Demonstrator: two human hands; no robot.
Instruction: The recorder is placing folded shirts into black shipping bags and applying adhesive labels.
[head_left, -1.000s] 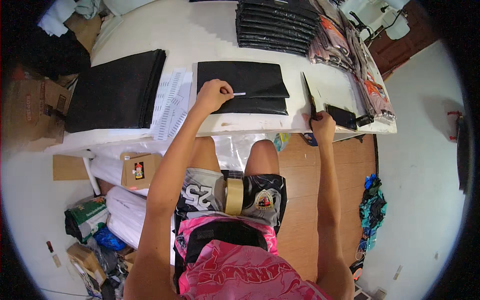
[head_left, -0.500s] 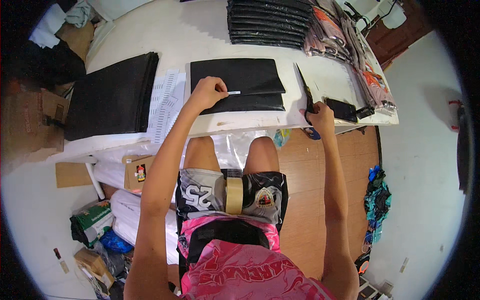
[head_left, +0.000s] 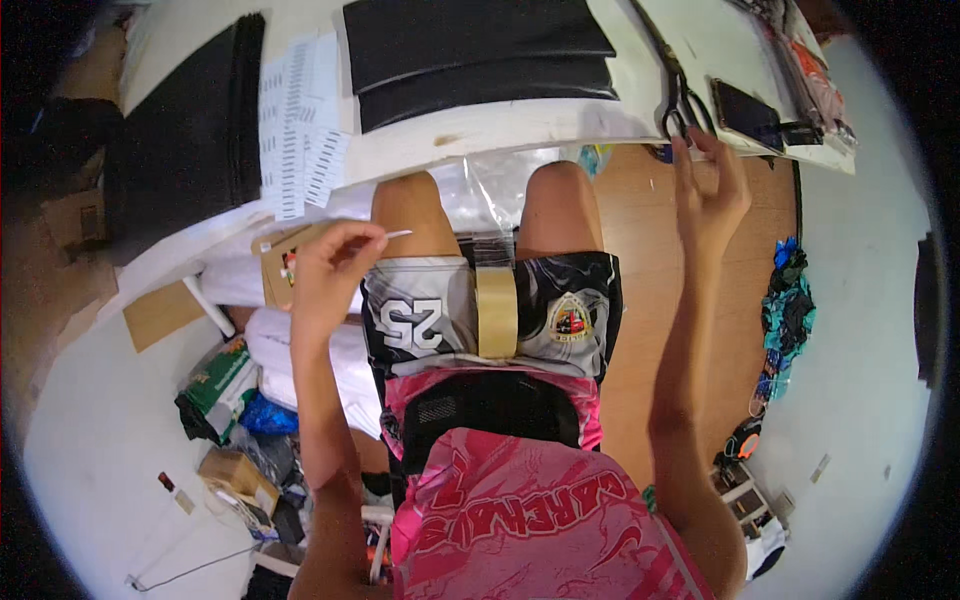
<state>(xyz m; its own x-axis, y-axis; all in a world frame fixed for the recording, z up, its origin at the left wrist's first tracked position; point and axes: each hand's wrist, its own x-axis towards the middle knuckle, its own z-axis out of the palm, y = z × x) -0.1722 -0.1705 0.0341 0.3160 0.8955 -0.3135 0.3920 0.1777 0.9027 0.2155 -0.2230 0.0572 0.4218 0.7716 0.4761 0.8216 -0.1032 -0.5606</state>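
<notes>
My left hand (head_left: 335,265) pinches a small white paper strip (head_left: 399,233) between thumb and fingertips, held over my left thigh. At the table's front edge, my right hand (head_left: 714,185) has its thumb and fingers apart, with the fingertips beside the handles of the black scissors (head_left: 683,100). The scissors lie on the table, blades pointing away. A flat black plastic bag (head_left: 470,60), folded over near its front, lies in the middle of the table. To its left are white paper sheets and strips (head_left: 295,120) with rows of small printing.
A stack of black bags (head_left: 190,125) lies at the table's left. A dark phone (head_left: 745,112) and packed clothing (head_left: 815,85) lie on the right. A tape roll (head_left: 497,312) rests between my thighs. Bundles and boxes (head_left: 238,480) crowd the floor at left.
My left hand has lifted the paper strip off the black bag and drawn it back over my lap. My right hand has let go of the scissors. The view has tilted down.
</notes>
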